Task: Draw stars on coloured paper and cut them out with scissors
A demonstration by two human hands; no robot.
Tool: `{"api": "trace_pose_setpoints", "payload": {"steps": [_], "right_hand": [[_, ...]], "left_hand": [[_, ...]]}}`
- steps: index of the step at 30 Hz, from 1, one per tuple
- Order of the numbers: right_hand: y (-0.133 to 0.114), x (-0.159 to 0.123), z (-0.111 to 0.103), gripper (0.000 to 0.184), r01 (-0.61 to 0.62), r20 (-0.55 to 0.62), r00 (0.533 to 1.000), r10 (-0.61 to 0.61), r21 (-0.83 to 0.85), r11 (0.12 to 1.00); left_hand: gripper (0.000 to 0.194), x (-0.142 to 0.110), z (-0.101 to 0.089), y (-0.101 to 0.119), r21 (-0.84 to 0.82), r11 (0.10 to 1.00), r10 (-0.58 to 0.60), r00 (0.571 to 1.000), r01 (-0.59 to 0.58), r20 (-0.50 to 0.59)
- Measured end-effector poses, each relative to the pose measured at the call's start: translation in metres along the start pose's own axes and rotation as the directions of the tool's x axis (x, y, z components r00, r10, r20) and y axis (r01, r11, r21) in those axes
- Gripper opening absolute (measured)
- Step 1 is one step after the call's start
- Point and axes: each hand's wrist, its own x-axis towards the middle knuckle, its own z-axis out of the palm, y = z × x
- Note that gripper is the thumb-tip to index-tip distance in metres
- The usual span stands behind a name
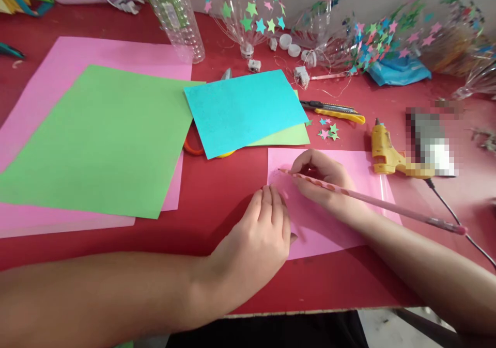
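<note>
My right hand is closed round a pink pencil with darker spots and a pink eraser end. The pencil's tip touches the upper left part of a pink sheet of paper. On the left edge of that sheet, my left hand lies flat with its fingers stretched out, holding nothing. Just beyond both hands are a turquoise sheet and a light green sheet partly under it. Orange scissor handles peek out beneath them.
A large green sheet overlaps pink paper at left. Rightward lie a yellow glue gun, its cord, a box cutter and small paper stars. Behind stand a plastic bottle and star-covered clear ornaments.
</note>
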Motion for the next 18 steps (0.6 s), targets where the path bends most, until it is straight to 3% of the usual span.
{"api": "trace_pose_setpoints", "payload": {"steps": [4, 7, 10, 14, 18], "right_hand": [[0.001, 0.0, -0.002, 0.014, 0.035, 0.045, 0.998, -0.033, -0.05, 0.998], [0.005, 0.001, -0.001, 0.012, 0.074, 0.036, 0.997, -0.072, -0.046, 0.996], [0.009, 0.002, 0.0, 0.014, 0.102, 0.042, 0.994, -0.099, -0.065, 0.993], [0.009, 0.001, 0.001, 0.013, 0.192, 0.131, 0.976, -0.175, -0.127, 0.973], [0.01, 0.0, 0.0, 0.013, 0.215, 0.145, 0.97, -0.195, -0.134, 0.967]], "left_hand": [[0.038, 0.002, 0.0, -0.004, -0.017, 0.999, 0.038, 0.997, -0.039, -0.06], [0.024, 0.001, -0.001, -0.005, -0.114, 0.983, 0.124, 0.978, -0.144, -0.167], [0.025, 0.0, -0.002, -0.006, -0.153, 0.96, 0.198, 0.953, -0.236, -0.231], [0.022, 0.001, -0.001, -0.006, -0.158, 0.951, 0.223, 0.945, -0.265, -0.24], [0.021, 0.002, 0.001, -0.006, -0.17, 0.95, 0.222, 0.949, -0.263, -0.225]]}}
